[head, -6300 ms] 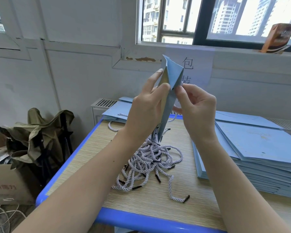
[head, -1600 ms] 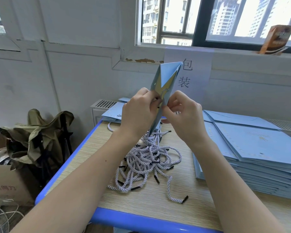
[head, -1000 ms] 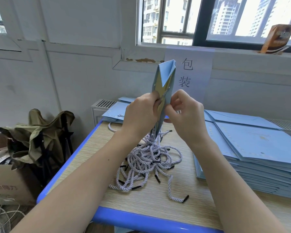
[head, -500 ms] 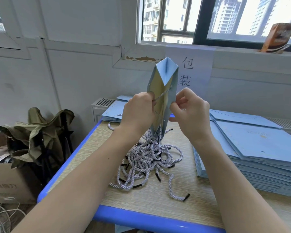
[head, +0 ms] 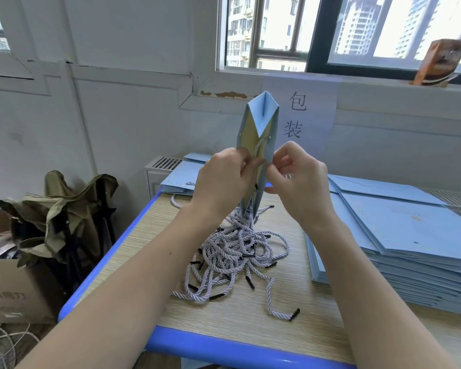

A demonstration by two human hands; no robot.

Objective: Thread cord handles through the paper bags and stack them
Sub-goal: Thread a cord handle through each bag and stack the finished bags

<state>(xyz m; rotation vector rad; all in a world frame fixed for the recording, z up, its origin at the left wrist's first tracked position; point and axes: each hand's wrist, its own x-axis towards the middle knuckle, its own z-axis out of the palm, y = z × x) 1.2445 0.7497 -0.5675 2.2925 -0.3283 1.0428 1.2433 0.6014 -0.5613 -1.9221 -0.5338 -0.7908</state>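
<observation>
left hand (head: 224, 179), right hand (head: 297, 179) gripping upright paper bag (head: 266, 113), cord (head: 258, 146) threaded

Matt blue paper bag (head: 271, 121) with a yellowish inside; twisted pale cords (head: 234, 251) with glossy black tips; woodgrain tabletop (head: 240, 310) edged in smooth blue plastic.

- A white paper sign (head: 301, 115) with black characters, taped below the window.
- An orange-brown carton (head: 439, 62) on the sill.
- Crumpled olive fabric (head: 61, 214) beside a brown cardboard box (head: 8, 288).

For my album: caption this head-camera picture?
Both hands, left and right, thread a cord through an upright blue paper bag.
</observation>
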